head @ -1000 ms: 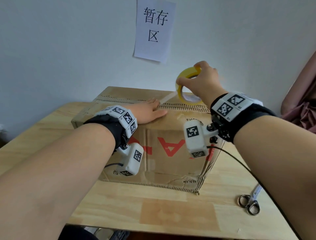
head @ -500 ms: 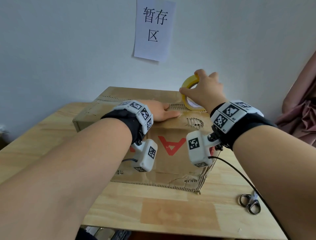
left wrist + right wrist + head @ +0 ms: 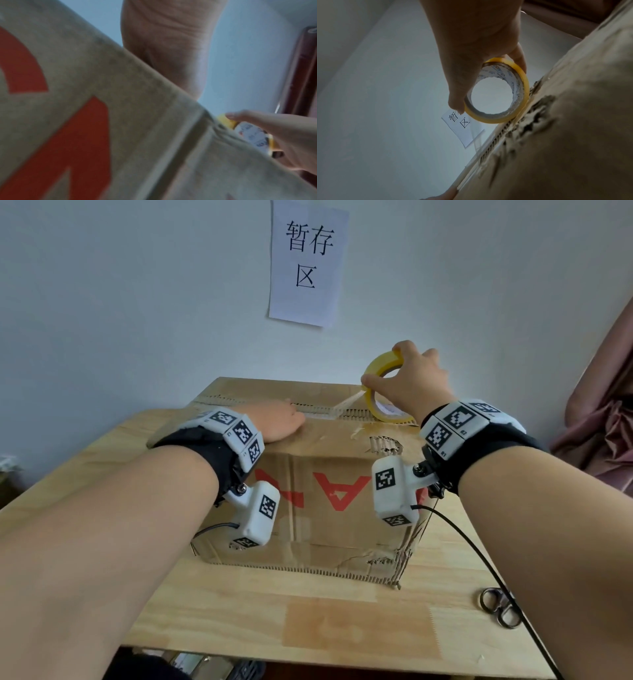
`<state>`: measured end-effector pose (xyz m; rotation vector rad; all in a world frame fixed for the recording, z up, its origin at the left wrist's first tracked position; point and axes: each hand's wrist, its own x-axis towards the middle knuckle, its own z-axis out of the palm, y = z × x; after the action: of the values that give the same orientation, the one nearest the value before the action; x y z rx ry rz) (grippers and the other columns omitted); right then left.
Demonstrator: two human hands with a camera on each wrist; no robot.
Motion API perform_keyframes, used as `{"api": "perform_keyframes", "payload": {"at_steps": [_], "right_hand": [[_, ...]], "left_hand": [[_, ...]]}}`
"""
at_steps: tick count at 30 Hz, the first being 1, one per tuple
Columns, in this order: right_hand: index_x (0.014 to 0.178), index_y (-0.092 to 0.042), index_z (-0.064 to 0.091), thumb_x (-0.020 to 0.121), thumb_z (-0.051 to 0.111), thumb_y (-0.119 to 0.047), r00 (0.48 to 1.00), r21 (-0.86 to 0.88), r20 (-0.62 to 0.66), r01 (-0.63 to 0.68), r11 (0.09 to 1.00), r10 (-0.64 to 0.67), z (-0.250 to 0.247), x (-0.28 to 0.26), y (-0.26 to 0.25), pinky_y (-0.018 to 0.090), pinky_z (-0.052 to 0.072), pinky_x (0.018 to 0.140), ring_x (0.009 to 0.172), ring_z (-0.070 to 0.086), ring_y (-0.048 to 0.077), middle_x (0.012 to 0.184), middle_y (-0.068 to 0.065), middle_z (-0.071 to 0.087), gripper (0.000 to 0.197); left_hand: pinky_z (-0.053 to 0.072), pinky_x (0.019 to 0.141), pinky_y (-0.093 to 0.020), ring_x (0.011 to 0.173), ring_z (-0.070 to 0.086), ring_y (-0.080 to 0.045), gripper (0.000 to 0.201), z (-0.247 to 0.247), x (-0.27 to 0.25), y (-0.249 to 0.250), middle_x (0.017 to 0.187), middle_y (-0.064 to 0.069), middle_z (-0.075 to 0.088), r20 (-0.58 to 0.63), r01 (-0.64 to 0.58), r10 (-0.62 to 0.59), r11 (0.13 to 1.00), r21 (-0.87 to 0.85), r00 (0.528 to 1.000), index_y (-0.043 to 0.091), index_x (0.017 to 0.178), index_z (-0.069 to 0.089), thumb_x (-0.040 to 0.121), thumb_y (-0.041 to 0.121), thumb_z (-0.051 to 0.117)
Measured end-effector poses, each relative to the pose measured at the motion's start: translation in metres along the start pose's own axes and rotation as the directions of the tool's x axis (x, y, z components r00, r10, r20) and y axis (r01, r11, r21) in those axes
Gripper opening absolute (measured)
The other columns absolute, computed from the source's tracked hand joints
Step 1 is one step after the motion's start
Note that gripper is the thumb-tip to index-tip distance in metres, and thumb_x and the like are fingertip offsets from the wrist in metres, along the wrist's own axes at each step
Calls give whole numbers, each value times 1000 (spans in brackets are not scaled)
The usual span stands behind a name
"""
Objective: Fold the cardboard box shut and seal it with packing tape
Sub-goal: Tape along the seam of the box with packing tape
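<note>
A worn cardboard box (image 3: 329,529) with red letters stands on the wooden table, its top flaps folded down. My left hand (image 3: 274,422) lies flat on the top, fingers straight, pressing on the seam; its fingertips are hidden in the left wrist view, where the box (image 3: 120,135) fills the frame. My right hand (image 3: 411,381) grips a yellow tape roll (image 3: 380,392) standing on edge at the seam's right end. A clear strip of tape (image 3: 346,405) runs from the roll down to the seam. In the right wrist view thumb and fingers pinch the roll (image 3: 520,75) against the box (image 3: 573,135).
Scissors (image 3: 498,607) lie on the table (image 3: 308,628) at the front right, under my right forearm. A paper sign (image 3: 306,261) hangs on the wall behind the box. Pink cloth (image 3: 603,433) hangs at the right edge. A black cable (image 3: 479,559) trails from the right wrist camera.
My right hand has carried the roll rightward along the seam and lifted it slightly, drawing out tape. My left hand first slid right along the seam, then drew back to the left.
</note>
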<state>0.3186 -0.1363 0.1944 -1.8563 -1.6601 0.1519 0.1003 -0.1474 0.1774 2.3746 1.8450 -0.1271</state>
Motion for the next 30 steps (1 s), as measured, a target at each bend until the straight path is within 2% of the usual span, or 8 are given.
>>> {"api": "perform_keyframes", "payload": {"at_steps": [2,7,11,15,19,22,26,30], "right_hand": [[137,-28,36,75,64,-62,1000,2,-2,-5,1000,5,-1,0,2,38,42,76,111,46,37,128,9,38,75],[135,-28,37,75,64,-60,1000,-43,-9,14,999,-15,0,-4,0,38,43,76,110,45,37,126,8,39,73],[135,-28,37,76,63,-60,1000,-61,-11,26,998,-27,0,-6,-3,40,44,77,108,47,35,125,8,40,72],[135,-27,38,76,63,-60,999,-72,-11,33,997,-34,0,-6,-3,40,46,80,106,49,35,124,9,41,72],[135,-27,38,76,64,-60,999,-63,-14,47,997,-48,-1,-6,-2,37,42,77,107,47,35,125,9,41,72],[136,-28,38,77,63,-62,998,-70,-16,64,995,-66,0,-8,1,37,41,78,109,47,37,126,9,40,73],[138,-28,37,81,53,-68,997,-58,-18,69,996,-70,-1,-12,0,40,42,83,113,46,37,130,9,40,72],[142,-25,35,82,51,-67,999,67,-21,45,997,-44,-2,-10,-2,41,44,92,120,47,31,137,6,41,75]], "left_hand": [[35,97,-32,114,50,-27,47,3,4,11,150,-18,33,-23,-23,23,1000,-3,999,3,128,49,103,28,19],[25,112,-35,137,33,-27,52,10,5,52,156,-10,22,6,-168,169,983,-75,986,9,146,32,103,35,19],[35,100,-32,121,50,-26,49,7,8,33,139,-12,49,-24,-128,126,986,-107,992,11,135,49,103,32,18],[39,100,-35,115,53,-26,50,7,10,27,134,-12,54,-56,-97,95,994,-41,994,11,123,57,101,33,18],[27,109,-44,133,34,-30,58,9,16,38,155,-3,28,18,-61,60,996,65,998,23,146,30,97,46,11],[11,114,-53,143,12,-31,60,8,18,47,159,11,10,67,-52,43,989,136,997,34,150,17,95,55,8],[10,113,-51,143,7,-31,60,8,15,52,158,15,6,69,-38,29,990,133,997,35,151,12,95,57,8],[0,117,-50,146,2,-28,62,12,15,50,160,6,4,34,-43,40,994,99,999,27,152,12,97,55,9]]}}
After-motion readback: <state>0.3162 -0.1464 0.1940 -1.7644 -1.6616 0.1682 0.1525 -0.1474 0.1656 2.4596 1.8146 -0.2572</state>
